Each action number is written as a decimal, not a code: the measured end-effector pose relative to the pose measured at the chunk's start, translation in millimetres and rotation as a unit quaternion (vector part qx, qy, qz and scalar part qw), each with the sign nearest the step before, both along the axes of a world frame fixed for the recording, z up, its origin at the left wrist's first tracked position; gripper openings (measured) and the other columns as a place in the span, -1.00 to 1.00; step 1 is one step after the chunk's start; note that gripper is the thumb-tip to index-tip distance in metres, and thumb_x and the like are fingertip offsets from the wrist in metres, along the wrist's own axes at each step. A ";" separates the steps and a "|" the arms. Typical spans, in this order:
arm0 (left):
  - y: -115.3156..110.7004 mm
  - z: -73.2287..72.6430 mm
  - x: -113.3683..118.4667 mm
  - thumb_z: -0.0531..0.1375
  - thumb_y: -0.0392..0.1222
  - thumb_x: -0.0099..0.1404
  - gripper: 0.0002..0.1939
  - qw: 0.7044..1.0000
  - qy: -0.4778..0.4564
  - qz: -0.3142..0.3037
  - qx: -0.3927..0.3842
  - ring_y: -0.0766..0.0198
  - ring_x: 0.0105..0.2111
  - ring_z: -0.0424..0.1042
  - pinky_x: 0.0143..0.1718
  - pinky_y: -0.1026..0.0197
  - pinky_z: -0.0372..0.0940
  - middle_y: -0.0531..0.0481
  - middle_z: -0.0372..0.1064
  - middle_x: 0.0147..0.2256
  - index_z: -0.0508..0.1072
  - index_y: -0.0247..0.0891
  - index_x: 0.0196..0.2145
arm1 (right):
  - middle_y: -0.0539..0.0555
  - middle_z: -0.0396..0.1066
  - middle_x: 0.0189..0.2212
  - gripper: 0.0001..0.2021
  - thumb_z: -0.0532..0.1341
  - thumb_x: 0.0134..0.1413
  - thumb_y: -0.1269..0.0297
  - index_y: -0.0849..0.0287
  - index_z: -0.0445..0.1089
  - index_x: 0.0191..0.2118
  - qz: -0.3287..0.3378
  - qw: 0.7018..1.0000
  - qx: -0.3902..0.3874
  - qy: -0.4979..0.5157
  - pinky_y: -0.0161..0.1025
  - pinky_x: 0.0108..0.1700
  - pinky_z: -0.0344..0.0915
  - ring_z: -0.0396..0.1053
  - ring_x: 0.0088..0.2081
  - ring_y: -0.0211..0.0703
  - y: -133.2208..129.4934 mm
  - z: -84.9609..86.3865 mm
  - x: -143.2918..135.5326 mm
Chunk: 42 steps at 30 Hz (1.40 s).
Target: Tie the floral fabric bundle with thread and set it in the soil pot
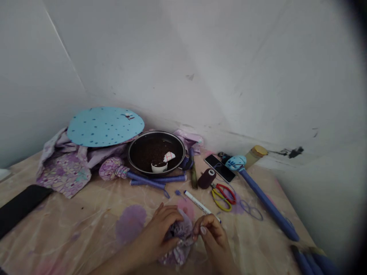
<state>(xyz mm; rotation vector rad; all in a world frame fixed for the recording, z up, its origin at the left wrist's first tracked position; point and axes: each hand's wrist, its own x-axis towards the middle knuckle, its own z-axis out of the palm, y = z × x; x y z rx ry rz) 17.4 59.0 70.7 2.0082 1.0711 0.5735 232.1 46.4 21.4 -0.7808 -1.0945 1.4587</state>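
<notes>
A gathered bundle of purple floral cloth (186, 232) is at the table's front middle. My left hand (162, 228) is wrapped round it from the left, with the thumb pressing below and the fingers over the top. At the bundle's right edge, the thumb and fingers of my right hand (214, 235) are pinched together. Whatever lies between those fingertips is too small to make out. Just beyond my right hand lies a white marker pen (199, 202) with blue ends. Yellow-and-red-handled scissors (225, 196) rest to the right of it.
Behind the hands stands a dark round pan (132, 162) holding dark grains and a small white cup (159, 168). A thread cone (207, 178), a phone (220, 168) and cloth-headed sticks (268, 202) lie around. A light blue oval (104, 128) sits on cloth at left. Walls border the table.
</notes>
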 end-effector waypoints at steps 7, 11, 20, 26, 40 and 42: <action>0.0 6.2 -8.9 0.15 -0.48 0.00 -0.55 0.998 0.022 0.053 -0.025 0.05 0.07 0.23 0.11 0.04 0.13 -0.08 0.35 -0.03 0.37 -0.18 -0.12 | 0.00 0.46 -0.43 -0.86 0.16 0.30 0.17 0.09 0.27 -0.27 0.026 0.998 -0.049 0.020 -0.31 -0.44 0.24 0.37 -0.53 -0.26 -5.0 -2.9 -2.4; -0.4 0.2 5.0 0.08 -0.52 -0.16 -0.47 0.995 0.061 0.073 -0.029 0.07 0.00 0.26 0.04 0.08 0.18 -0.06 0.35 -0.09 0.37 -0.19 -0.17 | -0.05 0.41 -0.49 -0.86 0.19 0.28 0.16 0.08 0.26 -0.26 0.035 0.997 -0.060 0.041 -0.34 -0.44 0.22 0.34 -0.52 -0.28 -5.3 -1.8 -4.1; 7.3 2.6 20.9 0.10 -0.46 -0.05 -0.62 0.985 0.137 0.106 -0.021 0.03 -0.14 0.34 -0.10 0.07 0.20 -0.05 0.42 -0.23 0.38 -0.21 -0.24 | -0.10 0.31 -0.56 -0.85 0.16 0.30 0.16 0.06 0.23 -0.27 0.008 0.995 -0.054 0.077 -0.37 -0.48 0.12 0.21 -0.58 -0.32 -6.0 0.0 -6.2; 6.2 2.4 14.4 0.05 -0.45 0.12 -0.67 0.989 -0.045 0.114 -0.088 0.19 -0.21 0.41 -0.16 0.22 0.26 -0.02 0.43 -0.24 0.38 -0.24 -0.17 | -0.15 0.24 -0.58 -0.79 0.28 0.17 0.14 0.06 0.24 -0.34 -0.062 0.982 -0.112 0.140 -0.41 -0.52 0.13 0.17 -0.61 -0.36 0.7 3.3 -9.5; 2.1 -7.5 20.3 0.07 -0.56 -0.17 -0.48 0.993 -0.014 0.102 -0.056 0.29 -0.46 0.25 -0.39 0.29 0.15 0.18 0.17 -0.53 0.45 -0.23 -0.23 | -0.12 0.24 -0.59 -0.87 0.23 0.24 0.23 0.09 0.30 -0.31 0.005 0.976 -0.111 0.189 -0.44 -0.51 0.09 0.15 -0.59 -0.38 -2.6 -3.1 -10.8; 0.2 -7.3 20.3 0.07 -0.56 -0.13 -0.40 0.994 -0.007 0.109 -0.012 0.24 -0.43 0.25 -0.29 0.22 0.19 0.16 0.17 -0.53 0.43 -0.24 -0.10 | -0.13 0.20 -0.60 -0.88 0.22 0.24 0.21 0.08 0.30 -0.30 0.008 0.976 -0.094 0.196 -0.42 -0.52 0.08 0.10 -0.61 -0.37 -3.5 -0.6 -10.2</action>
